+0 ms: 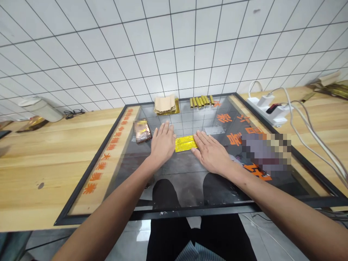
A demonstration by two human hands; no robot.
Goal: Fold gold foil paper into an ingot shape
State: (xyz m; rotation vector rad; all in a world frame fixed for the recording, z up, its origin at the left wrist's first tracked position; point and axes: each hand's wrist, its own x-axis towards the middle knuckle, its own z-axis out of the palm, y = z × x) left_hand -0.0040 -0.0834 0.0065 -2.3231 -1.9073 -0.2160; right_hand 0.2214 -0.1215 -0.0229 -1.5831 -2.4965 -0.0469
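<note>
A sheet of shiny gold foil paper [185, 143] lies on the glass panel between my hands, with a crease running along its length. My left hand [164, 142] rests flat at the sheet's left end, fingers stretched forward. On the right end lies my right hand [210, 149], palm down with the fingers extended and covering that edge. Toward the wall sit a stack of tan and gold paper sheets [165, 104] and a row of several rolled gold tubes [201, 102].
The black-framed glass panel [92, 185] sits on a wooden table [35, 159]. A small packet [143, 136] lies left of my hands. At the right stand a white power strip [272, 110] and cables [312, 141]. Glasses [74, 113] and a pale container [45, 108] are at the left.
</note>
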